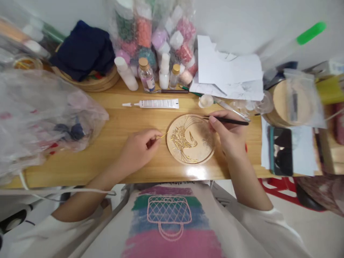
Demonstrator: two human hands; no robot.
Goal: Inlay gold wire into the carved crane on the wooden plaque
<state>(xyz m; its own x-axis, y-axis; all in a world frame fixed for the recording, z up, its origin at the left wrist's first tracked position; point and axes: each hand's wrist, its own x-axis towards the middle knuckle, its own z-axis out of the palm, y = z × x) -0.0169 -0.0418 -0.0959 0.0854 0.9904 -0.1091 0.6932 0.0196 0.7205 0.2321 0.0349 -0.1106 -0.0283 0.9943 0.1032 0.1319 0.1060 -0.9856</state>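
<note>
Left hand: my left hand (139,145) rested on the wooden table (80,168), the fingers pinched together on a thin gold wire (162,136).
Gold wire: it ran from my fingertips to the left edge of the round wooden disc (191,139); it was very fine, and its end at the disc was hard to see.
Right hand: my right hand (228,134) was closed around a thin dark tool (231,121), held like a pen; the hand lay on the right edge of the disc.
Tool tip: it pointed left over the upper part of the disc; I could not tell if it touched the surface.
Disc: it lay flat on the table between my two hands, with a bird figure outlined in gold; the right part was covered by my hand.
Behind the disc: a white glue tube (156,104) lay flat, and small bottles (146,74) stood before bags of coloured beads (153,32), which were blurred.
Right side: white papers (228,71) and a dark phone (281,151).
Left side: a clear plastic bag (40,114); its contents were hard to make out.
</note>
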